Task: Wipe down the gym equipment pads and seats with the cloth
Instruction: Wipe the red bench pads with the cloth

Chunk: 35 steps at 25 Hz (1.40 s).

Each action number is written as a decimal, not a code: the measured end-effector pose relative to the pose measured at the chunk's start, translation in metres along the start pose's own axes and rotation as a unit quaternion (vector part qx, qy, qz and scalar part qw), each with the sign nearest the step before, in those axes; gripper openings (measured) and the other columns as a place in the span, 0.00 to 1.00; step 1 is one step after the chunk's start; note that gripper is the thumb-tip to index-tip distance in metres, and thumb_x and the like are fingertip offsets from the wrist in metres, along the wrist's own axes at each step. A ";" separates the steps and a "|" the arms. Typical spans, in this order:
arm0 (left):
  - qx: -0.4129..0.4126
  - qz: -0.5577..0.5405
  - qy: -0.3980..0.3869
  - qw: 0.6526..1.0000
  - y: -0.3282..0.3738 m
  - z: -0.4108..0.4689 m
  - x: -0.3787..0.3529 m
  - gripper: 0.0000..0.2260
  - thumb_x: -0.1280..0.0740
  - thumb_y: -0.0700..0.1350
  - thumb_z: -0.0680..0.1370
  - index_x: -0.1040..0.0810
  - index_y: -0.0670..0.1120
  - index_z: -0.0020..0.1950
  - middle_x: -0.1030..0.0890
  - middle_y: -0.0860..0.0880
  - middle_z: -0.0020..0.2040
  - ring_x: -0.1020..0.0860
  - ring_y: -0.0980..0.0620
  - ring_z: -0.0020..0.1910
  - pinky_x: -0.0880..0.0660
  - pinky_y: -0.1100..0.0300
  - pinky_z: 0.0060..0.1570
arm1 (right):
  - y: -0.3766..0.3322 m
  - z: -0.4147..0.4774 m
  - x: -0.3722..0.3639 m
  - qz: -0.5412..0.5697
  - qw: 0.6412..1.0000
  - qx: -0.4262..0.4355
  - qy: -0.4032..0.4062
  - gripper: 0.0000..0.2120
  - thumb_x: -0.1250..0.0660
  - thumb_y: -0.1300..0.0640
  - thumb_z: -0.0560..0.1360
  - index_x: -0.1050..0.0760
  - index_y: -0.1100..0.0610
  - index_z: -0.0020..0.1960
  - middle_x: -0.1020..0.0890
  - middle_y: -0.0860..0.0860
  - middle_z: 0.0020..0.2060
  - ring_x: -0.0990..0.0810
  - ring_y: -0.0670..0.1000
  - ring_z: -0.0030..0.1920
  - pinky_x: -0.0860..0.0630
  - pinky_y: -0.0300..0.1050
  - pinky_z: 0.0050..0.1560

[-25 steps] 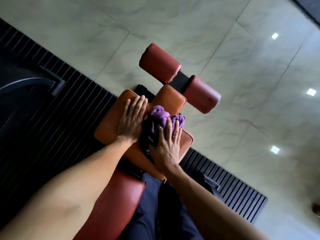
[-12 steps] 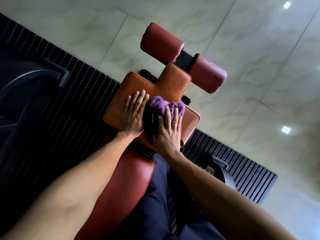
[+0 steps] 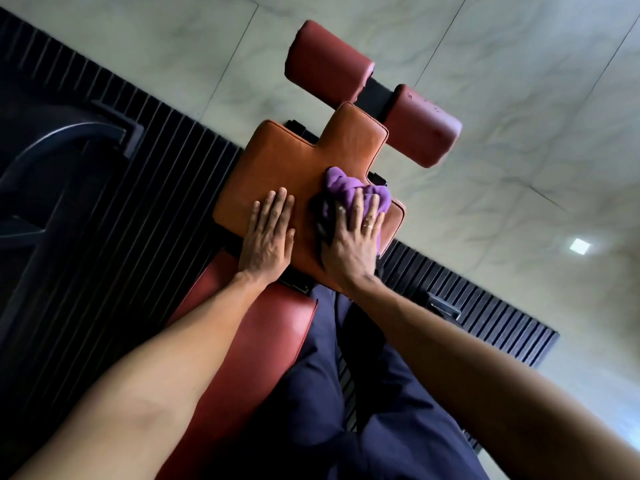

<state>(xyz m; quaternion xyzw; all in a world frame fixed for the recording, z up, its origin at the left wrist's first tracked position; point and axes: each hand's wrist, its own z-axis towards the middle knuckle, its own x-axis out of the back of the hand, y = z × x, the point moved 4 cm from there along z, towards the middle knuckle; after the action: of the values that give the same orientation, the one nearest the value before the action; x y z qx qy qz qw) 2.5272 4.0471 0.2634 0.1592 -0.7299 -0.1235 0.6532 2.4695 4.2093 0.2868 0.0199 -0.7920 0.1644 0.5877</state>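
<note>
where pad (image 3: 287, 174) stands, ribbed mat (image 3: 156, 150) meets marble floor (image 3: 519, 168)

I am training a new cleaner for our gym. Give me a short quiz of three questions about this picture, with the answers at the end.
1. True or false: the left hand lies flat on the orange pad, with no cloth under it.
2. Which hand presses the purple cloth onto the pad? A) the left hand B) the right hand C) both hands
3. Fill the gap: beyond the orange pad, ___ red roller pads sit side by side.
Key: 1 true; 2 B; 3 two.
</note>
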 end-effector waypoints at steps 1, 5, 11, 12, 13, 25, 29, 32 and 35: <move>-0.001 -0.003 0.001 1.000 0.000 -0.001 0.000 0.26 0.43 0.44 0.83 0.43 0.40 0.80 0.44 0.42 0.81 0.48 0.43 0.81 0.47 0.41 0.77 | -0.010 -0.015 -0.009 -0.007 0.999 0.044 0.000 0.30 0.35 0.50 0.77 0.33 0.58 0.77 0.40 0.64 0.79 0.50 0.70 0.80 0.54 0.70 0.78; -0.008 -0.006 -0.014 1.000 -0.003 0.000 0.002 0.30 0.41 0.43 0.79 0.43 0.39 0.80 0.44 0.41 0.81 0.47 0.43 0.80 0.47 0.41 0.77 | 0.006 -0.077 -0.028 -0.041 0.974 0.221 -0.018 0.37 0.29 0.61 0.70 0.33 0.56 0.78 0.40 0.58 0.80 0.48 0.66 0.81 0.48 0.68 0.79; -0.005 0.015 0.013 1.000 0.001 -0.001 -0.005 0.27 0.43 0.45 0.83 0.43 0.39 0.80 0.45 0.41 0.81 0.48 0.42 0.81 0.48 0.39 0.77 | 0.053 -0.040 0.010 -0.008 0.987 0.163 -0.004 0.36 0.33 0.48 0.73 0.35 0.54 0.79 0.39 0.61 0.80 0.46 0.65 0.81 0.46 0.65 0.79; -0.003 0.023 0.014 1.000 0.003 0.000 -0.007 0.27 0.43 0.45 0.82 0.44 0.39 0.80 0.45 0.40 0.81 0.49 0.41 0.81 0.49 0.38 0.77 | 0.056 -0.020 0.014 0.006 0.997 0.081 0.011 0.34 0.34 0.48 0.75 0.36 0.55 0.79 0.40 0.62 0.80 0.48 0.66 0.81 0.49 0.64 0.80; 0.003 0.028 0.017 0.999 0.005 0.001 -0.007 0.28 0.42 0.45 0.82 0.44 0.38 0.80 0.45 0.40 0.81 0.49 0.40 0.80 0.49 0.37 0.77 | 0.054 -0.005 0.015 0.016 1.000 -0.001 0.012 0.33 0.37 0.47 0.76 0.36 0.55 0.79 0.42 0.62 0.80 0.51 0.65 0.81 0.53 0.63 0.80; -0.092 0.036 0.010 0.995 0.050 0.054 -0.023 0.26 0.44 0.50 0.83 0.39 0.42 0.80 0.40 0.43 0.80 0.42 0.42 0.79 0.49 0.36 0.76 | 0.032 -0.054 0.013 0.062 0.992 -0.032 0.107 0.42 0.31 0.51 0.75 0.51 0.50 0.82 0.50 0.54 0.80 0.46 0.70 0.78 0.44 0.70 0.76; -0.088 0.022 0.026 0.996 0.054 0.053 -0.020 0.29 0.38 0.47 0.79 0.38 0.41 0.79 0.40 0.42 0.80 0.43 0.40 0.79 0.49 0.35 0.76 | 0.049 -0.021 0.001 0.105 0.976 -0.190 -0.006 0.42 0.33 0.43 0.69 0.41 0.52 0.79 0.47 0.61 0.81 0.57 0.66 0.81 0.51 0.68 0.78; -0.090 0.025 0.013 0.996 0.054 0.056 -0.022 0.30 0.37 0.45 0.78 0.38 0.40 0.79 0.41 0.42 0.80 0.44 0.41 0.80 0.50 0.34 0.75 | 0.058 -0.010 0.004 0.098 0.982 -0.161 -0.025 0.43 0.37 0.34 0.68 0.40 0.50 0.79 0.46 0.59 0.81 0.58 0.65 0.81 0.54 0.67 0.79; -0.096 0.026 0.010 0.995 0.053 0.058 -0.023 0.28 0.42 0.50 0.81 0.40 0.42 0.80 0.43 0.43 0.81 0.47 0.43 0.80 0.51 0.35 0.76 | 0.067 0.007 0.011 0.079 0.985 -0.142 -0.063 0.47 0.38 0.29 0.66 0.42 0.47 0.80 0.45 0.57 0.81 0.57 0.64 0.81 0.56 0.66 0.80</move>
<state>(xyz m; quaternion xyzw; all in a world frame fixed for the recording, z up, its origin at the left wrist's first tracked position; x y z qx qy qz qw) 2.4685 4.1035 0.2564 0.0780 -0.7117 -0.1741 0.6760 2.4448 4.2725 0.2798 -0.1162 -0.8418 0.0943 0.5186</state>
